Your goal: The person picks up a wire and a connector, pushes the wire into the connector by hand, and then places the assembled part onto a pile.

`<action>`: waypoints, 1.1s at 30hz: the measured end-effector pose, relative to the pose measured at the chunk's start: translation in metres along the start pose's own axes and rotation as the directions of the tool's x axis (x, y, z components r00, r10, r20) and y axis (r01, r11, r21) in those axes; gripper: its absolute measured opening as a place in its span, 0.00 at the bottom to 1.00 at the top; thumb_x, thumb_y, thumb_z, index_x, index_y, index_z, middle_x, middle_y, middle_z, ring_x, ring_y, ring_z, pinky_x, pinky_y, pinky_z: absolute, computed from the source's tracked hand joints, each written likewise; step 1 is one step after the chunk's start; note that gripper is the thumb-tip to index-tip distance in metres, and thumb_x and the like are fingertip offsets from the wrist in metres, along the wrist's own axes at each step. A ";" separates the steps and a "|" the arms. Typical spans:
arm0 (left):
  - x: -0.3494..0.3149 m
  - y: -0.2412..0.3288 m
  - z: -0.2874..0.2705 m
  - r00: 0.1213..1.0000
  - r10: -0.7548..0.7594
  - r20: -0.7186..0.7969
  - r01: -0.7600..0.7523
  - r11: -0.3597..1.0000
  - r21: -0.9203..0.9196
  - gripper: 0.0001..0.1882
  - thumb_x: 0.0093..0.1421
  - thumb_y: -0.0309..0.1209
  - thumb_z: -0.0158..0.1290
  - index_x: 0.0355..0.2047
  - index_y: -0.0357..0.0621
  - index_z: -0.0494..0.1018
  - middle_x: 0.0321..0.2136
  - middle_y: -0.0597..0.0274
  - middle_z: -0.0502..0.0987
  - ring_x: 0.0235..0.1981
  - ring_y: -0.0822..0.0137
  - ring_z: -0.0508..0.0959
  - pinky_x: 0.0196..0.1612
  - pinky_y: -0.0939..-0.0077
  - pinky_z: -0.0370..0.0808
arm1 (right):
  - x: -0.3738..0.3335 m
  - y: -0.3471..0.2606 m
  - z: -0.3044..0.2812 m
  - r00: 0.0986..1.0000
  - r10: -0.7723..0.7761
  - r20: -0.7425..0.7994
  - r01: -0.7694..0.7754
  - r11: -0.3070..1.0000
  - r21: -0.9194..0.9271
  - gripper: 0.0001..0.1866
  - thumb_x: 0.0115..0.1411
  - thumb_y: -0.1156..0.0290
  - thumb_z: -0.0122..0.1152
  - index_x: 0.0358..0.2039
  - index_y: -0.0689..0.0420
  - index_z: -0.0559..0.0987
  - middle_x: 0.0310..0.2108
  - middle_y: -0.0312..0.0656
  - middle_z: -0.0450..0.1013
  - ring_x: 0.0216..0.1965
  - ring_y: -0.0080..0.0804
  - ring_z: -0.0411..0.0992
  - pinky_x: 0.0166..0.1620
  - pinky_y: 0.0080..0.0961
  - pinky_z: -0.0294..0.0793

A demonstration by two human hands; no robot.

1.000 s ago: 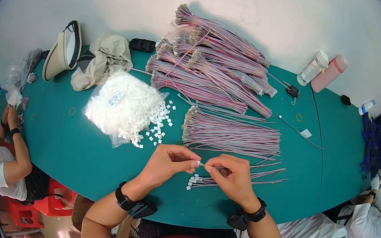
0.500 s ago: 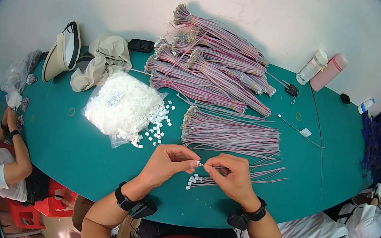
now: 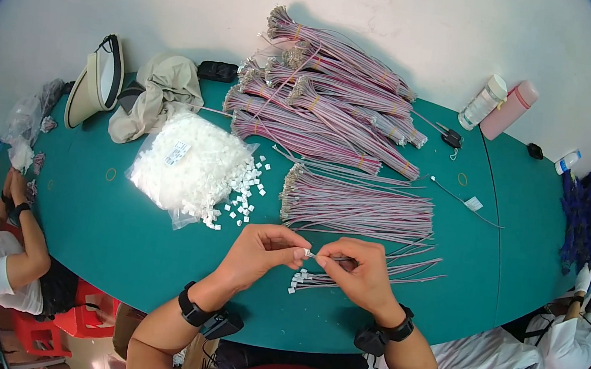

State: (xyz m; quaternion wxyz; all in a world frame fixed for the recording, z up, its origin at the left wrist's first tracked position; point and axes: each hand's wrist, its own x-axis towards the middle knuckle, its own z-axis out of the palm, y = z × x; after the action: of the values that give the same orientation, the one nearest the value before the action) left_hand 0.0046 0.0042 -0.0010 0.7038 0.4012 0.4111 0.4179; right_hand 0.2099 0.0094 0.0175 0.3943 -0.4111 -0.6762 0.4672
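Between my hands, a small white connector housing (image 3: 307, 253) meets the end of a thin cable. My left hand (image 3: 265, 254) pinches the housing, thumb against fingertips. The cable's end is pinched in my right hand (image 3: 357, 270), just to the right of the housing. Under and beside my right hand lie several cables (image 3: 300, 281) with white housings on their left ends. A flat row of grey and pink cables (image 3: 360, 206) spreads out beyond my hands. To its left, loose white housings (image 3: 243, 194) spill from a clear plastic bag (image 3: 180, 162) full of them.
Tied cable bundles (image 3: 329, 99) are heaped at the back. A clear bottle (image 3: 482, 103) and a pink flask (image 3: 510, 110) stand at the back right. A sun visor (image 3: 97, 81) and beige cloth (image 3: 165, 96) lie back left. Another person (image 3: 8, 244) sits at the left.
My hands hold almost the same pose, with the housing and cable still between them. At the far right, another person's arm and white-gloved hand have shifted.
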 end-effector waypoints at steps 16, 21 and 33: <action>-0.001 0.000 0.000 1.000 0.029 -0.013 -0.027 0.995 0.100 0.08 0.55 0.21 0.60 0.36 0.33 0.78 0.29 0.59 0.80 0.30 0.73 0.79 0.36 0.81 0.77 | 0.000 -0.001 0.001 0.999 -0.047 -0.001 0.047 0.995 -0.086 0.04 0.53 0.77 0.66 0.29 0.61 0.80 0.22 0.34 0.73 0.17 0.14 0.59 0.20 0.15 0.54; -0.002 0.001 0.000 1.000 0.024 0.001 -0.024 0.990 0.136 0.07 0.55 0.21 0.60 0.36 0.33 0.78 0.30 0.59 0.80 0.30 0.73 0.80 0.36 0.82 0.77 | 0.000 0.001 0.001 0.999 -0.047 0.011 0.048 0.995 -0.086 0.03 0.53 0.77 0.65 0.29 0.61 0.80 0.22 0.34 0.74 0.17 0.14 0.60 0.20 0.16 0.55; -0.002 -0.002 0.004 0.997 0.063 -0.048 -0.058 0.993 0.100 0.07 0.56 0.20 0.59 0.35 0.32 0.78 0.30 0.58 0.80 0.31 0.71 0.81 0.37 0.80 0.79 | -0.002 0.004 0.011 0.986 -0.152 -0.075 0.135 0.971 -0.195 0.03 0.52 0.77 0.65 0.30 0.59 0.80 0.21 0.35 0.72 0.17 0.19 0.61 0.20 0.18 0.56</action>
State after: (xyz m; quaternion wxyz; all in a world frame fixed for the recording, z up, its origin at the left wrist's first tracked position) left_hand 0.0082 0.0006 -0.0006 0.6593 0.4370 0.4369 0.4283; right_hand 0.2013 0.0051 0.0109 0.4157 -0.4173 -0.7274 0.3521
